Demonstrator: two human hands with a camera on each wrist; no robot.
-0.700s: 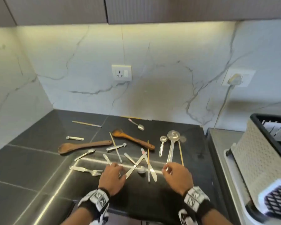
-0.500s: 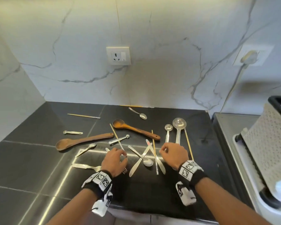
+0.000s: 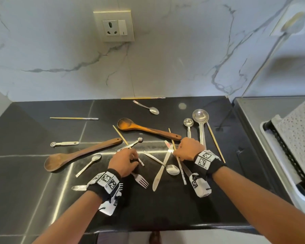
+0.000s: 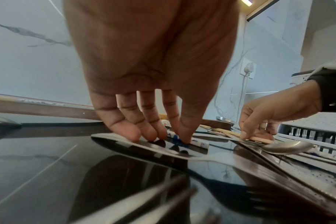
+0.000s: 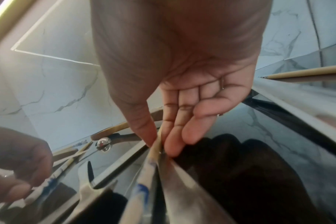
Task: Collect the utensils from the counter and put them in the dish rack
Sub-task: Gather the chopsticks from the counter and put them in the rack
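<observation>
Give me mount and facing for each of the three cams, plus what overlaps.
Head: worn on the head, looking down at the counter; both forearms, left hand and right hand show.
Left wrist: under the left palm, facing its fingertips on a fork; right hand shows too.
Right wrist: under the right palm, facing a pinched chopstick.
Shared: all three show both hands.

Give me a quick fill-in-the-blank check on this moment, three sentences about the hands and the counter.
1. The right hand pinches a ____ between thumb and fingers.
2. The dish rack stands to the ____ of the black counter.
3. The number of wooden spoons lying on the counter is ____.

Missing words: chopstick; right; two
</observation>
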